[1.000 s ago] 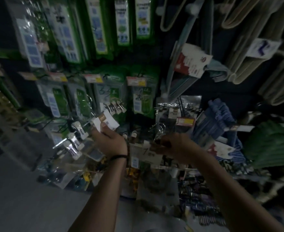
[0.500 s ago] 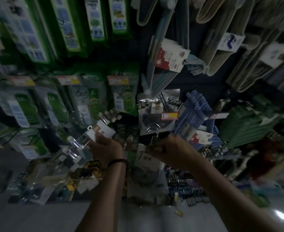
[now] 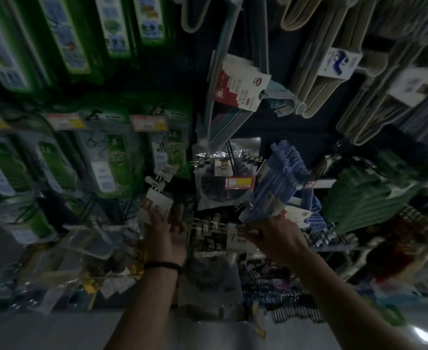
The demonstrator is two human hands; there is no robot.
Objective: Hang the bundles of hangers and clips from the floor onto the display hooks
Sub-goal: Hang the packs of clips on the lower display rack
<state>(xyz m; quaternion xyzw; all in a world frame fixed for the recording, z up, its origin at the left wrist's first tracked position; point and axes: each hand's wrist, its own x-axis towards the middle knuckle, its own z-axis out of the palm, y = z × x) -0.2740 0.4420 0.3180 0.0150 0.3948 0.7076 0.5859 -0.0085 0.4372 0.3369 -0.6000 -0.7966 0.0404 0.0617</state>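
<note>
Dim aisle, frame motion-blurred.

Left grip [image 3: 167, 232], centre of frame, black wristband [image 3: 163, 265] on the wrist: fingers reach upward, mostly straight and spread. Fingertips touch the lower edge of the clip pack's white card [image 3: 159, 202]. Metal clips [image 3: 157, 181] show just above the card. No curl round the card is visible.

Right grip [image 3: 271, 237], right of centre: fingers curled, pinching the top of a clear bundle [image 3: 214, 232] with a white tag marked 7 [image 3: 233, 238]. The bundle hangs down from the pinch, between the two hands and against the display. Cannot tell whether it is on a hook.

Blue hangers [image 3: 287, 170] just above the right grip, touching or nearly so; blur hides which. Green hangers [image 3: 364, 195] further right. Beige hangers [image 3: 319, 82] in the upper right. Green packs [image 3: 107, 160] with yellow price tags [image 3: 148, 122] fill the left half. More packets lie heaped at the display's foot, where it meets the grey floor [image 3: 51, 332] along the lower edge.
</note>
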